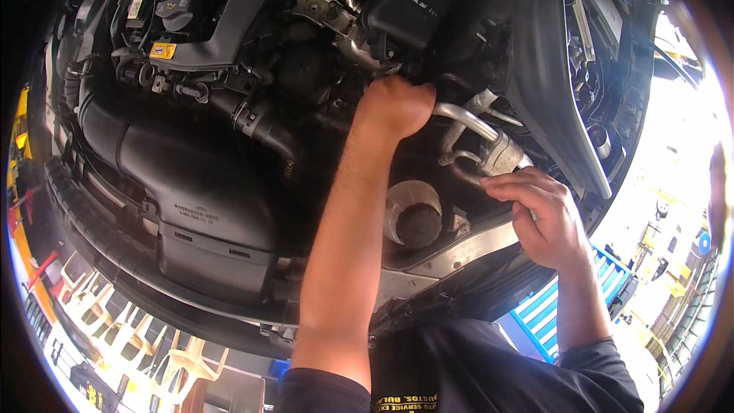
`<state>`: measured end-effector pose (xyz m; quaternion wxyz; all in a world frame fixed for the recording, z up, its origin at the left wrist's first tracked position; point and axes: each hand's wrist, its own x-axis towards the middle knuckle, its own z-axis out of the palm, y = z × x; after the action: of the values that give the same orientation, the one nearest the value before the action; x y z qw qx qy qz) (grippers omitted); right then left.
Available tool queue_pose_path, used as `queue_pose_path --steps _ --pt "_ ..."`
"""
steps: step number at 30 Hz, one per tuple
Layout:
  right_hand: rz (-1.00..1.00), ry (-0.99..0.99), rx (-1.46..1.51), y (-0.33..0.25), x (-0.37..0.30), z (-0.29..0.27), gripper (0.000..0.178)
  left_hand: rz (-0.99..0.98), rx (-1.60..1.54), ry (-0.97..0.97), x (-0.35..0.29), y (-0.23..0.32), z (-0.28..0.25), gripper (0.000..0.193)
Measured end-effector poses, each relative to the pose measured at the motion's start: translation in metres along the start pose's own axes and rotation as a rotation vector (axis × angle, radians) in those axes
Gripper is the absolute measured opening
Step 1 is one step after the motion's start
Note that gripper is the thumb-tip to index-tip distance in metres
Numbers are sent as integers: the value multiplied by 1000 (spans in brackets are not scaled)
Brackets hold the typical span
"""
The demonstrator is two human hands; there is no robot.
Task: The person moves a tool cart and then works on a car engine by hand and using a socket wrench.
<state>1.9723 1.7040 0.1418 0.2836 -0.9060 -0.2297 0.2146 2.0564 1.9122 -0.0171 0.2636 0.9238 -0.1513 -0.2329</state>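
Note:
My left hand (pixel 399 109) reaches deep into a car's engine bay, its fingers curled down and closed. Whatever they grip is hidden beneath the hand. A bent silver metal pipe (pixel 468 118) comes out beside its knuckles and runs right to a pale metal fitting (pixel 503 156). At the lower end of that fitting is my right hand (pixel 541 214), fingers stretched out and close together, the fingertips at or against the pipe. The thumb points upward and the hand does not wrap round anything. Between the forearms sits a whitish round reservoir with a dark cap (pixel 419 226).
A large black air duct (pixel 191 183) fills the left front of the bay. Above it are an engine cover (pixel 229 38) and an oil filler cap (pixel 177 9). The headlight housing (pixel 600 141) edges the right. Blue-striped shelving (pixel 569 302) and plastic chairs (pixel 187 363) stand beyond the car.

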Motion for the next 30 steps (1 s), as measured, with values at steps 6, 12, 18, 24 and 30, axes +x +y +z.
queue_pose_path --steps 6,12,18,24,30 --pt "-24 -20 46 -7 7 9 41 121 -23 -250 6 -7 -29 30" --pt "-16 -32 33 -9 9 10 39 134 23 -334 9 0 -32 35" --pt "-36 -33 -23 -9 8 5 39 31 -12 -217 10 1 -21 38" --pt "11 -32 8 -6 6 3 40 218 105 -5 -2 -13 -11 23" --pt "-18 -23 31 -3 5 4 39 -76 27 455 -34 -10 -3 12"
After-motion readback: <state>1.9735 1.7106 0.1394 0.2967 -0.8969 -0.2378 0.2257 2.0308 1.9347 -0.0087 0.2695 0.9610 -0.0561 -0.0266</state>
